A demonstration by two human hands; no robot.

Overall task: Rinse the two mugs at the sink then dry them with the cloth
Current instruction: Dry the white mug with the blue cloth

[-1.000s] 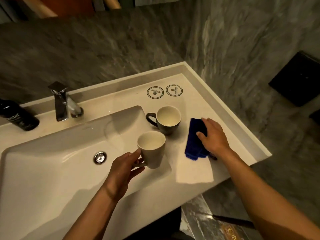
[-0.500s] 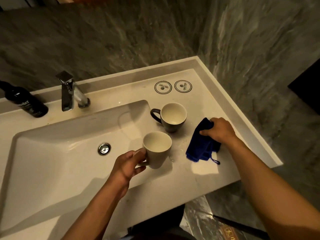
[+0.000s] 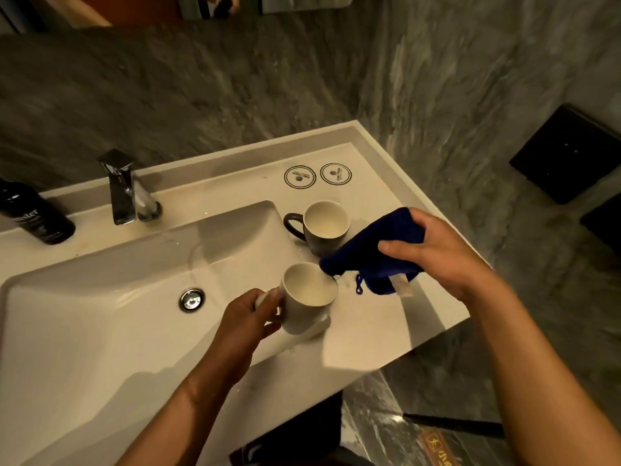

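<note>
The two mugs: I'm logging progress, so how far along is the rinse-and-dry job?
Rinsing looks done: no water runs from the tap and both mugs are out of the basin. Drying is just starting: the left hand holds the white mug by its handle, and the right hand brings the blue cloth to its rim. The dark mug sits on the counter, untouched.

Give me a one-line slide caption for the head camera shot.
At the sink, left hand holds the white mug while right hand brings the blue cloth to it.
</note>
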